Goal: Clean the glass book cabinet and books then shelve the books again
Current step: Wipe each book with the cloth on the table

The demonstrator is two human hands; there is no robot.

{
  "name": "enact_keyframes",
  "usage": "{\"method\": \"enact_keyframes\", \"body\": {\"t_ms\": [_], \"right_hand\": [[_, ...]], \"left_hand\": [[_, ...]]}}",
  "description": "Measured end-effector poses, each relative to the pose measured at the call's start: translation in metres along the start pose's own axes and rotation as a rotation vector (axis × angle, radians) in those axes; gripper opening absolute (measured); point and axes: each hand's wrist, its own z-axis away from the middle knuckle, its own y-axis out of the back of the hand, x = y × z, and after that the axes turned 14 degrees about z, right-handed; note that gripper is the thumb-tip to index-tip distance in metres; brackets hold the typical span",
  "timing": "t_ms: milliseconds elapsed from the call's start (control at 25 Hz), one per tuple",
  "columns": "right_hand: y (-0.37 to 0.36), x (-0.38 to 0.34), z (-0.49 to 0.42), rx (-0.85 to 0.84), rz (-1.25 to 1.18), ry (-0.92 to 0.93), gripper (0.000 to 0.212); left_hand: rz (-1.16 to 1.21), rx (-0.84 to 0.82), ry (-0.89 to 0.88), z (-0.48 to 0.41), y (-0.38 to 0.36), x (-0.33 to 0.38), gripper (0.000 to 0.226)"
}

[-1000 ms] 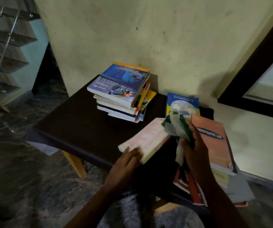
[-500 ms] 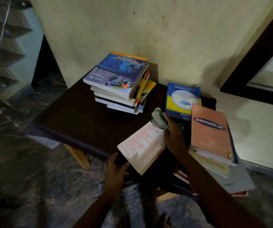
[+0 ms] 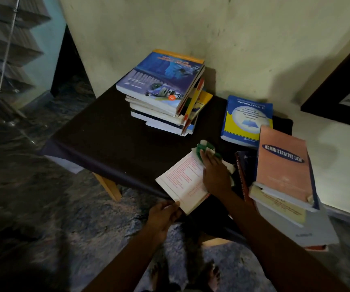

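**Ana:** What moved?

**Me:** A second ago my right hand (image 3: 214,175) held the cloth (image 3: 206,147) up in the air. Now it has come down flat on the white book (image 3: 182,182). My left hand (image 3: 165,216) slid back to the near corner.

**Ana:** Is the right hand squeezing the cloth?

**Me:** No. The fingers lie mostly straight and push the cloth down onto the far end of the cover. A bit of cloth pokes out beside my palm. I think flat fingers help to rub more of the cover at once.

**Ana:** And the left hand?

**Me:** It pinches the near corner, thumb on top. I think that keeps the book from sliding while I wipe.

**Ana:** Where is the book?

**Me:** On the front edge of the dark table (image 3: 106,140), and its near corner sticks out past the edge. That makes it easy to grab.

**Ana:** What about the other books?

**Me:** A tall pile (image 3: 163,89) sits by the wall. The Mathematics book (image 3: 246,119) lies to the right of that pile. The Administrative Law book (image 3: 283,165) tops a messy heap on my right. I guess one group is clean and one is waiting, but I can't tell which.

**Ana:** Much left to do?

**Me:** Yes, I think so. No book is back on a shelf yet.
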Motion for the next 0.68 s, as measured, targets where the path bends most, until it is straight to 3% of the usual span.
{"method": "enact_keyframes", "body": {"t_ms": [160, 320, 440, 520, 680], "right_hand": [[-0.004, -0.033, 0.046, 0.054, -0.135, 0.181, 0.059], [-0.008, -0.054, 0.082, -0.019, -0.386, 0.383, 0.051], [0.016, -0.043, 0.098, -0.116, -0.656, 0.284, 0.049], [0.034, -0.025, 0.102, -0.083, -0.798, 0.163, 0.047], [0.066, 0.009, 0.085, 0.084, -0.676, 0.043, 0.049]], "left_hand": [[-0.028, 0.006, 0.022, 0.003, 0.001, -0.005, 0.011], [0.153, -0.065, 0.119, 0.013, 0.005, 0.001, 0.025], [0.216, -0.082, 0.115, 0.019, 0.007, 0.001, 0.023], [0.203, -0.062, 0.126, 0.02, 0.003, 0.003, 0.023], [0.131, -0.059, 0.142, 0.029, -0.018, 0.024, 0.031]]}}
